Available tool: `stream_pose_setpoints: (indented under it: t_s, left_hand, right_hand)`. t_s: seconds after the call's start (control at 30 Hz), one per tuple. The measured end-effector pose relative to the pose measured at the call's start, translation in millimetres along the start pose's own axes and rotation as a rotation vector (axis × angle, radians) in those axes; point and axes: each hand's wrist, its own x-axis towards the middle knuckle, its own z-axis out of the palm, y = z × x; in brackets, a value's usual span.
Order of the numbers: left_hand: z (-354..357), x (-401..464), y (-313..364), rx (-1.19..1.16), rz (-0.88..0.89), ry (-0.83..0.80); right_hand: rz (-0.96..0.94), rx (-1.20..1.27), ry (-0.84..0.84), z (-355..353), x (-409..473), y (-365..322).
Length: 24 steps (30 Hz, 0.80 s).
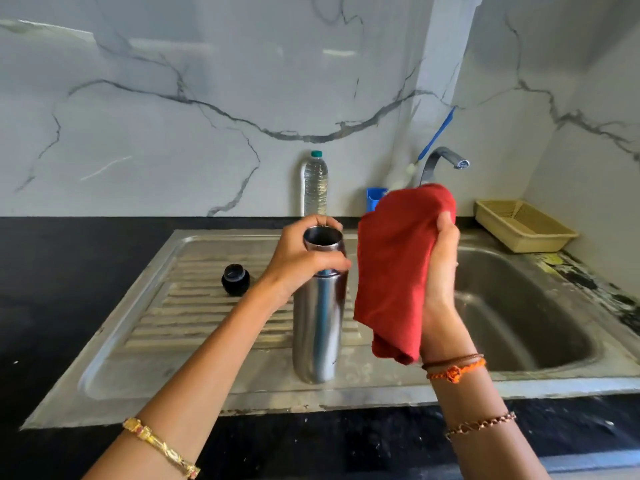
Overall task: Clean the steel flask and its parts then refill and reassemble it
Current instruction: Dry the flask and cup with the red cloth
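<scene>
Because the steel flask (318, 323) is rigid, smooth and probably slick when wet, I take it high: my left hand (304, 259) is curled round its narrow neck just under the open mouth, holding it upright near the front edge of the ribbed drainboard (194, 306). My right hand (441, 271) clutches the soft red cloth (394, 271) beside it. The black cap (235, 279) lies toward the drainboard's left side; the sink basin (519, 306) sits right, on a dark counter (69, 271) against a marble wall.

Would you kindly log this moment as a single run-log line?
left hand: grips steel flask neck, upright on drainboard | right hand: holds red cloth | black cap: off, on drainboard
</scene>
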Motion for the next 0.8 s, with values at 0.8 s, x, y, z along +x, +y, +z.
stream_pose_setpoints:
  t_s: [0.8]
  left_hand:
    - [-26.0, -20.2, -2.1, 0.223, 0.064, 0.08]
  right_hand:
    - [-0.502, -0.556, -0.163, 24.7, -29.7, 71.4]
